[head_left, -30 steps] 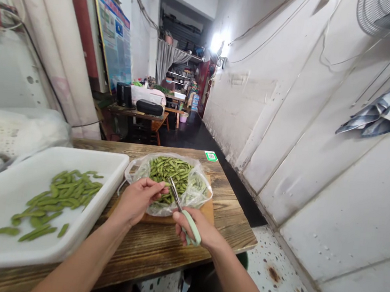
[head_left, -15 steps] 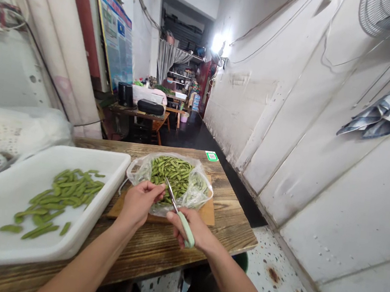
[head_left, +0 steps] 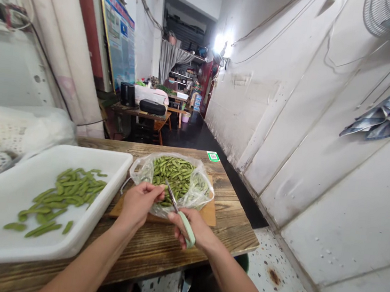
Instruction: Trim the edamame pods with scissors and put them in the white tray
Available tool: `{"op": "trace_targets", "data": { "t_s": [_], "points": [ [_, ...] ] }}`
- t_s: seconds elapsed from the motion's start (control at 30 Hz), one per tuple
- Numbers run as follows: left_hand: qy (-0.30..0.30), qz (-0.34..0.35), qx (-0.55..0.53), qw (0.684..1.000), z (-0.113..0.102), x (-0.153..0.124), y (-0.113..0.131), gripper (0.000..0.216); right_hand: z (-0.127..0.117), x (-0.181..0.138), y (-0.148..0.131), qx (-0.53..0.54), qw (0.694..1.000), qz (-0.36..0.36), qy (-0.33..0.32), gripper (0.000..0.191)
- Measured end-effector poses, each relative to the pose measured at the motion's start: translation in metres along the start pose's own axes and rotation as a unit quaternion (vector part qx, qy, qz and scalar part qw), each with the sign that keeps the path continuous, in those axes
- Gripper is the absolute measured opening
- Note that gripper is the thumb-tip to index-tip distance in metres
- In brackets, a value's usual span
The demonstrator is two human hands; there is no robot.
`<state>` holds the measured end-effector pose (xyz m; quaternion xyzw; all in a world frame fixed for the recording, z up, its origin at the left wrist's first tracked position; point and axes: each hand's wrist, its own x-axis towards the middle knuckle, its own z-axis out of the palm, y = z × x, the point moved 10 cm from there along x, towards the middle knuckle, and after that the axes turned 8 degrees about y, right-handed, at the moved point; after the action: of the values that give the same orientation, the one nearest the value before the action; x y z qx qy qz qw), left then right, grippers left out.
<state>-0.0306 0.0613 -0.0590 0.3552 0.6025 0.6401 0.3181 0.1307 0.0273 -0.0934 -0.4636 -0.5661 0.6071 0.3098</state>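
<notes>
My right hand [head_left: 188, 228] is closed round the pale green handles of a pair of scissors [head_left: 174, 200], whose blades point up and to the left. Just left of the blade tips, my left hand [head_left: 141, 201] pinches thumb and fingers together on what looks like a green edamame pod, mostly hidden by the fingers. Both hands are at the near edge of a clear plastic bag [head_left: 201, 192], opened wide and full of edamame pods [head_left: 174, 169]. Under the bag lies a wooden board [head_left: 210, 214]. More pods [head_left: 72, 188] lie loose in a white plastic tray to the left.
The white tray [head_left: 121, 168] takes up the left of the wooden table [head_left: 231, 221]. Behind it sits a bulky translucent plastic bag [head_left: 33, 131]. A green code sticker [head_left: 213, 156] marks the far right corner. Farther back are another table with a black case [head_left: 153, 107] and a person [head_left: 170, 84].
The whole view has shifted slightly to the right. Both hands and the scissors keep almost the same place over the near edge of the bag.
</notes>
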Motion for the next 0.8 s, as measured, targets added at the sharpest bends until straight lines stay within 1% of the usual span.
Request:
{"op": "trace_targets", "data": {
  "t_s": [0.07, 0.1, 0.13, 0.17, 0.23, 0.27, 0.3, 0.33, 0.37, 0.4, 0.43, 0.47, 0.53, 0.6, 0.63, 0.67, 0.73, 0.8],
  "points": [
    [0.061, 0.069, 0.072, 0.993, -0.036, 0.012, 0.021, 0.023, -0.005, 0.001, 0.002, 0.012, 1.000, -0.001, 0.002, 0.048],
    [0.113, 0.141, 0.145, 0.973, -0.060, 0.016, 0.040, 0.021, -0.009, 0.001, 0.003, 0.014, 1.000, -0.004, 0.009, 0.048],
    [0.166, 0.207, 0.232, 0.936, -0.081, 0.018, 0.059, 0.020, -0.012, 0.001, 0.003, 0.012, 1.000, -0.008, 0.013, 0.049],
    [0.196, 0.257, 0.311, 0.894, -0.096, 0.020, 0.073, 0.020, -0.014, 0.001, 0.002, 0.009, 1.000, -0.014, 0.017, 0.050],
    [0.220, 0.287, 0.431, 0.827, -0.112, 0.026, 0.087, 0.024, -0.016, 0.001, 0.000, 0.004, 1.000, -0.022, 0.021, 0.051],
    [0.212, 0.292, 0.467, 0.807, -0.110, 0.027, 0.089, 0.026, -0.016, 0.002, -0.001, 0.005, 0.999, -0.024, 0.022, 0.051],
    [0.184, 0.294, 0.490, 0.800, -0.101, 0.028, 0.087, 0.028, -0.015, 0.002, -0.002, 0.009, 0.999, -0.024, 0.023, 0.051],
    [0.138, 0.294, 0.502, 0.802, -0.085, 0.028, 0.082, 0.030, -0.015, 0.003, -0.003, 0.013, 0.999, -0.023, 0.025, 0.051],
    [0.075, 0.293, 0.507, 0.808, -0.063, 0.027, 0.075, 0.030, -0.014, 0.003, -0.003, 0.017, 0.999, -0.023, 0.026, 0.051],
    [-0.003, 0.285, 0.508, 0.813, -0.037, 0.024, 0.064, 0.029, -0.013, 0.004, -0.003, 0.021, 0.999, -0.022, 0.026, 0.051],
    [-0.054, 0.267, 0.518, 0.811, -0.016, 0.021, 0.053, 0.029, -0.012, 0.004, -0.002, 0.023, 0.999, -0.022, 0.025, 0.051],
    [-0.079, 0.255, 0.538, 0.800, 0.001, 0.019, 0.045, 0.028, -0.011, 0.004, -0.001, 0.023, 0.999, -0.023, 0.023, 0.050],
    [-0.094, 0.236, 0.588, 0.768, 0.023, 0.020, 0.032, 0.029, -0.011, 0.002, 0.002, 0.022, 0.999, -0.022, 0.017, 0.048],
    [-0.095, 0.235, 0.619, 0.743, 0.033, 0.023, 0.022, 0.029, -0.012, 0.001, 0.006, 0.019, 1.000, -0.018, 0.016, 0.046],
    [-0.098, 0.239, 0.620, 0.741, 0.035, 0.025, 0.018, 0.027, -0.013, 0.000, 0.008, 0.018, 1.000, -0.015, 0.018, 0.044],
    [-0.101, 0.247, 0.611, 0.745, 0.037, 0.025, 0.015, 0.024, -0.014, 0.000, 0.010, 0.017, 1.000, -0.012, 0.019, 0.044],
    [-0.106, 0.267, 0.569, 0.771, 0.038, 0.025, 0.012, 0.017, -0.015, 0.001, 0.012, 0.017, 1.000, -0.009, 0.019, 0.043],
    [-0.107, 0.274, 0.493, 0.818, 0.037, 0.023, 0.012, 0.015, -0.014, 0.001, 0.012, 0.017, 1.000, -0.008, 0.015, 0.044]
  ]
}}
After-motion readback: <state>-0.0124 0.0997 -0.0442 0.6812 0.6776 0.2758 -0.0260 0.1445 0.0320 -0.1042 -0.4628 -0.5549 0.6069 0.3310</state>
